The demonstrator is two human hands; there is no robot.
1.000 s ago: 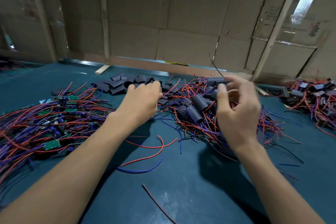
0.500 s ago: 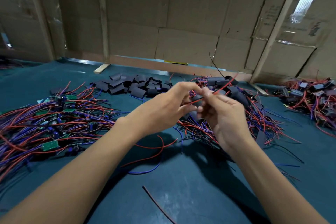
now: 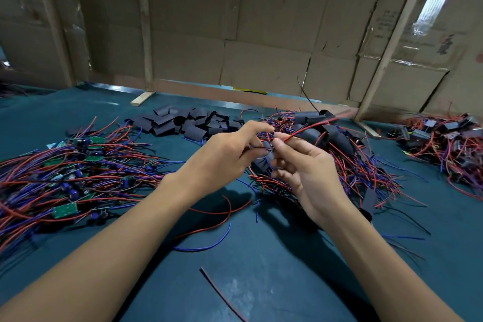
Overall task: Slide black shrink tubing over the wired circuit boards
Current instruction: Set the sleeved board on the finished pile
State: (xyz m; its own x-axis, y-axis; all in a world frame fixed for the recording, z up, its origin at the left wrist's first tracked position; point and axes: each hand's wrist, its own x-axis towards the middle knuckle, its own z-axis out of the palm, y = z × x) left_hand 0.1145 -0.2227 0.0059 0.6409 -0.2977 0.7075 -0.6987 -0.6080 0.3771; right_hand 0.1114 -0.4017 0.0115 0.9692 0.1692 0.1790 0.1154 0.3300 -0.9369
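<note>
My two hands meet above the middle of the teal table. My left hand [image 3: 224, 157] pinches a piece of black shrink tubing [image 3: 264, 159] that shows between the two hands. My right hand [image 3: 305, 167] pinches the red wire [image 3: 311, 127] of a board, which runs up and to the right; the board itself is hidden by my fingers. Loose flat tubing pieces [image 3: 183, 123] lie in a heap behind my left hand. Bare green wired boards [image 3: 65, 178] lie piled at the left. Sleeved boards [image 3: 339, 144] lie piled behind my right hand.
Another pile of sleeved boards with wires [image 3: 444, 144] sits at the far right. Loose red and blue wires [image 3: 209, 227] lie on the table [image 3: 261, 269] under my forearms. A cardboard wall with wooden battens [image 3: 146, 34] closes the back.
My left hand came from the tubing heap to meet my right hand. The right hand lifted a wired board from the pile and the two hands closed together; little moved in the last half second.
</note>
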